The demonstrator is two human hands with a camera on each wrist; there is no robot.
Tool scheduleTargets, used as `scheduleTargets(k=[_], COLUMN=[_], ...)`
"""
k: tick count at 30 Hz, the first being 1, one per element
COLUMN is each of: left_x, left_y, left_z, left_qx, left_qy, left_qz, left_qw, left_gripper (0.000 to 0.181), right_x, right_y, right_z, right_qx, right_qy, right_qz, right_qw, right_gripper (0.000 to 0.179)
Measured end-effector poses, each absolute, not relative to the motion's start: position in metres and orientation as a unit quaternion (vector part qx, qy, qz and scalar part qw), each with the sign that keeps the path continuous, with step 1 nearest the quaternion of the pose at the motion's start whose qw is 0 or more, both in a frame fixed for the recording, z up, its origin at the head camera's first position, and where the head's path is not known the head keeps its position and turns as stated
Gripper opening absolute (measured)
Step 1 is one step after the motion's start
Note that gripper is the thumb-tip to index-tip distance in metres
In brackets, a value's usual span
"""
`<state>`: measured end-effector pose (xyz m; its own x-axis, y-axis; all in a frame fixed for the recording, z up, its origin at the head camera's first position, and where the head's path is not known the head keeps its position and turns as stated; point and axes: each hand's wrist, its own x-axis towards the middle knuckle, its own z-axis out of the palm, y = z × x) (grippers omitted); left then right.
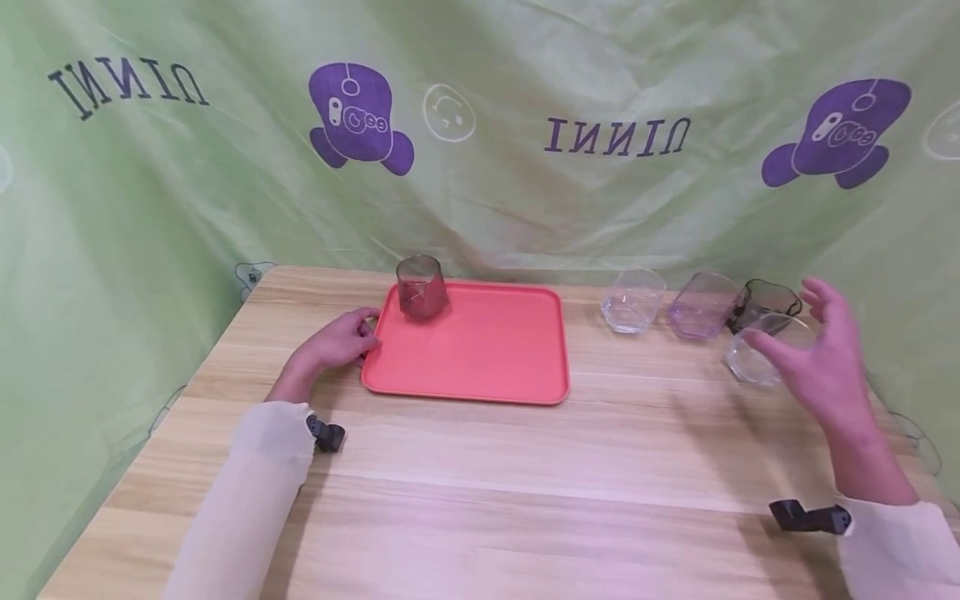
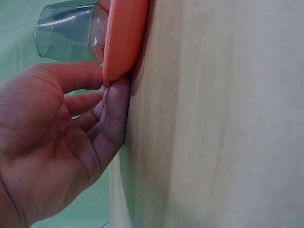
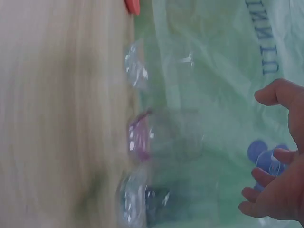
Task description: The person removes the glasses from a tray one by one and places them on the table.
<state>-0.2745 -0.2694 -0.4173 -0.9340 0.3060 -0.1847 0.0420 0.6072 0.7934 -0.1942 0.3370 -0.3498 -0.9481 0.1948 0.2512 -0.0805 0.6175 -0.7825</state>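
My left hand [image 1: 339,340] pinches the left rim of a red tray [image 1: 480,350]. In the left wrist view its thumb lies at the rim's upper side and fingers [image 2: 114,109] reach beneath. A grey tinted glass [image 1: 422,287] stands upright at the tray's far left corner. On the right, my right hand [image 1: 825,358] hovers by a clear glass [image 1: 750,358], thumb and fingers spread and holding nothing. Behind that glass is a dark tinted glass [image 1: 765,300], partly hidden. A purple-tinted glass [image 1: 701,308] and another clear glass [image 1: 632,302] stand to their left.
All of this stands on a light wooden table [image 1: 465,483]. A green curtain [image 1: 495,208] with purple prints hangs along its back and sides. Black wrist mounts [image 1: 326,433] sit at both white sleeves.
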Motion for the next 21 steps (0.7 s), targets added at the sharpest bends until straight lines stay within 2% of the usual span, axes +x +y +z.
scheduleTargets(k=[7,14,21], left_x=[-0.276,-0.277,-0.275], left_y=[-0.267,-0.264,-0.265], left_z=[-0.419,-0.418,-0.417], left_qx=[0.090,0.096,0.094], left_qy=[0.885,0.884,0.879], left_qz=[0.431,0.433,0.443], left_qw=[0.149,0.149,0.151], left_gripper=[0.058,0.058,0.060], right_x=[-0.198,-0.208,-0.230], right_y=[0.294,0.243,0.194], right_z=[-0.340,-0.344,-0.362], right_qx=[0.054,0.110,0.167], right_qy=[-0.884,-0.893,-0.884], right_qz=[0.434,0.414,0.423], right_qw=[0.165,0.138,0.110], right_gripper=[0.091,0.094,0.087])
